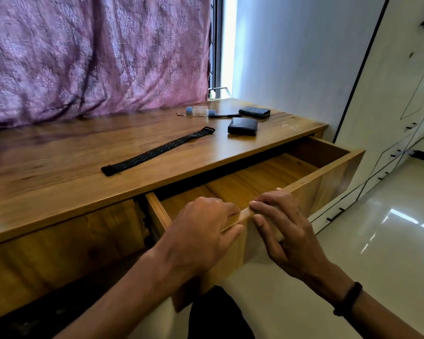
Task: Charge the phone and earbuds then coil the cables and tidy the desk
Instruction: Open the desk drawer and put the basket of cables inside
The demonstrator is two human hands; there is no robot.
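Here the drawer (255, 182) stands pulled out from under the worktop (83, 162), its visible floor bare, with the left hand (201, 231) curled over its front edge and the right hand (282, 221) pinching the same edge; no phone, earbuds or cable can be made out. On the worktop lie 1 black strap (157, 150), 2 dark pouches (242, 126) and small blue and clear items (198, 111), well apart from the hands. Risk, as I judge it: fingers over the edge could be nipped if the drawer shuts fast; no readable brand or writing.

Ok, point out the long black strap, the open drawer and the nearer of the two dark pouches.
long black strap (157, 150): head view, middle of its length.
open drawer (333, 176): head view, top of its front panel.
nearer dark pouch (242, 126): head view, centre of its top face.
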